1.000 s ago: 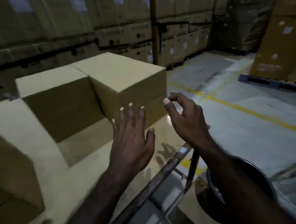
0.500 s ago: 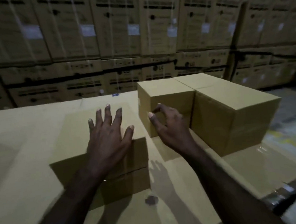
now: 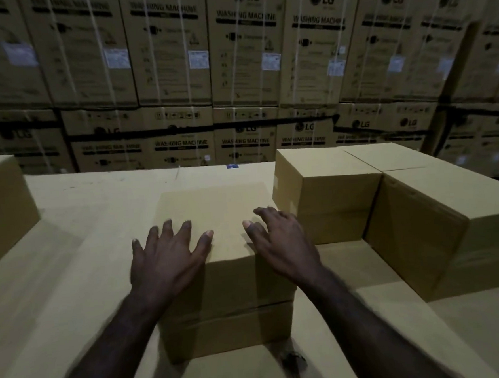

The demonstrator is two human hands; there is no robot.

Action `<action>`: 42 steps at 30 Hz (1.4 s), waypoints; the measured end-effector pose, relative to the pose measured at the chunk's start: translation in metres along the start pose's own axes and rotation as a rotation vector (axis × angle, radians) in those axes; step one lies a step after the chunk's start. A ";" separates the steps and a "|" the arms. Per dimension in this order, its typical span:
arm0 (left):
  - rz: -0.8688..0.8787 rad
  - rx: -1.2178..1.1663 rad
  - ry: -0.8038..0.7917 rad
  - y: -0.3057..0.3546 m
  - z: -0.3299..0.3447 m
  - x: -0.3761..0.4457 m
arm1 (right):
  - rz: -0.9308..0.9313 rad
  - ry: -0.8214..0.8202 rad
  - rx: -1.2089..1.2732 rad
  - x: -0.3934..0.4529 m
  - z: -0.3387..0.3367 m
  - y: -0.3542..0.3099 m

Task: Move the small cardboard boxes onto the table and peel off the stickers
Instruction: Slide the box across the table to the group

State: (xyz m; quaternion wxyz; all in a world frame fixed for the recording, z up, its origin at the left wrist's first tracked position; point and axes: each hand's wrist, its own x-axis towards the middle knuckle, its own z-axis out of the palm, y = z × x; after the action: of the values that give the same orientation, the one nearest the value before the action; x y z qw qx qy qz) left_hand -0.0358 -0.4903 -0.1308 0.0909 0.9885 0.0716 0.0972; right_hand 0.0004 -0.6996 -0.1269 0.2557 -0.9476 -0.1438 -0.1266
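Observation:
A small plain cardboard box [image 3: 217,214] stands in the middle of a cardboard-covered table [image 3: 91,223]. My left hand [image 3: 167,253] lies over the box's near left top corner with its fingers spread. Over the near right top edge is my right hand [image 3: 281,239], fingers straight and slightly fanned. Whether the palms touch the box is unclear. Two more small boxes stand to the right, one further back [image 3: 327,180] and one closer to the table's right end [image 3: 457,221]. No sticker shows on the visible faces.
Another cardboard box [image 3: 1,206] stands at the table's left edge. Behind the table rises a wall of stacked washing machine cartons [image 3: 242,65] with white labels. A dark spot [image 3: 294,358] marks the table surface near me.
The view swung left from the right-hand boxes and the floor to the middle box. Both hands moved over that box and the right hand's fingers straightened out.

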 end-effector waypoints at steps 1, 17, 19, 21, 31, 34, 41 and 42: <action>0.003 0.000 -0.014 -0.005 0.000 0.001 | -0.001 -0.001 -0.012 0.000 0.000 0.001; -0.009 -0.493 -0.080 -0.001 -0.027 -0.019 | -0.003 0.127 0.225 -0.014 -0.006 0.019; 0.019 -0.504 -0.066 0.008 -0.030 -0.025 | -0.014 0.145 0.240 -0.020 -0.018 0.025; 0.051 -0.516 -0.049 0.021 -0.033 -0.032 | -0.028 0.177 0.224 -0.027 -0.035 0.033; 0.244 -0.480 -0.129 0.125 -0.027 -0.051 | 0.066 0.323 0.177 -0.077 -0.107 0.113; 0.287 -0.489 -0.172 0.159 -0.016 -0.054 | 0.106 0.353 0.170 -0.095 -0.122 0.144; 0.283 -0.485 -0.219 0.239 0.015 -0.053 | 0.142 0.343 0.195 -0.112 -0.153 0.222; 0.270 -0.479 -0.223 0.249 0.018 -0.052 | 0.139 0.335 0.201 -0.111 -0.155 0.232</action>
State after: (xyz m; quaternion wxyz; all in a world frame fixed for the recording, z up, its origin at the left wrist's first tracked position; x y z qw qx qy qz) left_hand -0.0513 -0.7441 -0.1092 0.3151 0.9441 -0.0962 0.0132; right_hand -0.0500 -0.9952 -0.1354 0.3774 -0.8907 -0.0457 -0.2494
